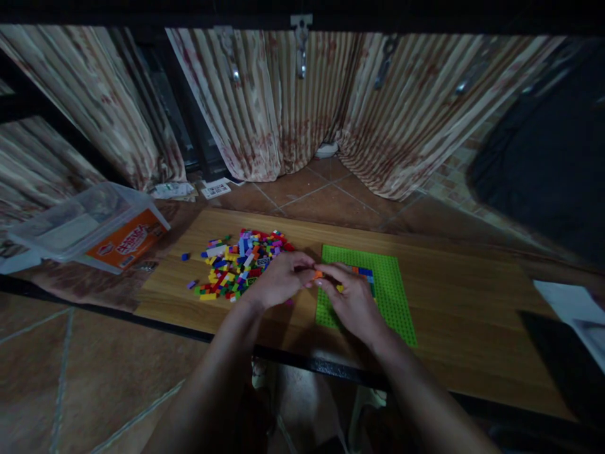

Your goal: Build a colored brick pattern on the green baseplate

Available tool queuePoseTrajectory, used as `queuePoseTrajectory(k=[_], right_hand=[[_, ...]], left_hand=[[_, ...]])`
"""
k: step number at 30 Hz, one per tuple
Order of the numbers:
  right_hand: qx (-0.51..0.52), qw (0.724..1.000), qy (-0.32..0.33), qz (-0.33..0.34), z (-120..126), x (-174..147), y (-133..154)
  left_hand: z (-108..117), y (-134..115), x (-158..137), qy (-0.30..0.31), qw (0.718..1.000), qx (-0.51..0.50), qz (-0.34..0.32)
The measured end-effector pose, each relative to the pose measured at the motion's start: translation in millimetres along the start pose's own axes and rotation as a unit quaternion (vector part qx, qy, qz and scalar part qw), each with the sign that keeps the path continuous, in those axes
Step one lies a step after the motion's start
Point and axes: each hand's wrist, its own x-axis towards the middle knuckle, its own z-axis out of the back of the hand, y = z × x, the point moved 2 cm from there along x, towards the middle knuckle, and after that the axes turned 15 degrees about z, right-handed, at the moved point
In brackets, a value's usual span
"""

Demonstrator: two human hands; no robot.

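Note:
My left hand point(282, 277) and my right hand point(353, 297) meet over the left edge of a green studded baseplate point(399, 309). Pinched between their fingertips is a small orange toy brick point(318, 274); the fingers cover part of it. Blue and orange bricks point(366, 272) sit on the baseplate, partly hidden behind my right hand. Left of the plate, close to my left hand, lies a loose heap of toy bricks point(231, 265) in many colours.
The wooden tabletop point(463, 302) has a dark front edge. A clear plastic tub point(89, 221) with an orange label stands at the left. White paper point(571, 309) lies at the right. Striped curtains point(302, 107) hang behind, and a dark shape point(543, 151) fills the far right.

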Motion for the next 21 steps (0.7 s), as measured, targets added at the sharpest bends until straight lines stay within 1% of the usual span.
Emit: queuePoseTrajectory(k=[2,4,6,7,10,12,15,21], right_hand=[[-0.012,1.0,-0.006,-0.001,13,-3,-5],[-0.019,0.999,-0.035,-0.025,30,-8,-17],[-0.026,0.994,-0.074,-0.079,46,-16,-33],[-0.029,0.991,-0.082,-0.099,54,-20,-41],[-0.044,0.989,-0.058,-0.127,67,-31,-57],[-0.053,0.99,-0.023,-0.132,68,-36,-60],[-0.076,0.987,0.027,-0.138,63,-38,-58],[-0.094,0.988,0.068,-0.101,53,-34,-54]], left_hand=[[-10,-2,2,0.0,0.999,-0.048,0.005],[-18,-2,5,-0.013,0.998,-0.065,0.009],[-23,0,9,-0.03,0.999,-0.04,0.007],[-23,1,10,-0.037,0.999,-0.018,0.005],[-24,2,10,-0.039,0.997,0.066,-0.006],[-25,-1,7,-0.04,0.991,0.123,-0.013],[-28,-6,3,-0.043,0.981,0.187,-0.024],[-36,-4,6,-0.033,0.973,0.229,-0.023]])
